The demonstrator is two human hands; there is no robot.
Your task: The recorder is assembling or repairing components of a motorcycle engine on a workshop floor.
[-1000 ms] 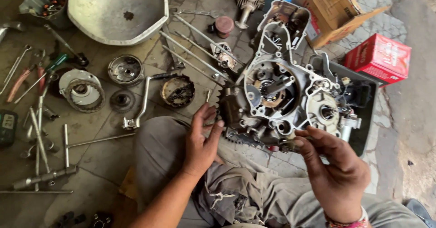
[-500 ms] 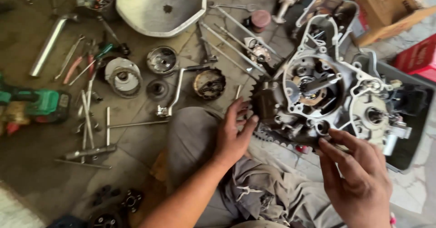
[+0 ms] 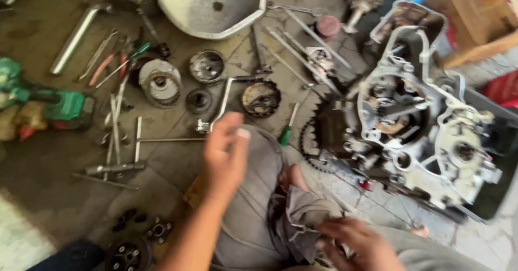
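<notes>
Grey trouser knee under my left hand (image 3: 225,155), spread and holding nothing; right hand (image 3: 356,244) blurred, can't tell its hold. I'd reach slowly for the bent lever (image 3: 221,105).

the left hand (image 3: 225,155) hovers open, blurred, above the knee in grey trousers (image 3: 253,206), near a bent metal lever (image 3: 221,104) on the floor. the right hand (image 3: 356,244) sits low by crumpled cloth (image 3: 302,211) on the lap. an opened engine case (image 3: 415,125) with a chain sprocket (image 3: 313,141) stands well to the right. a green-handled screwdriver (image 3: 287,128) lies between lever and sprocket.
</notes>
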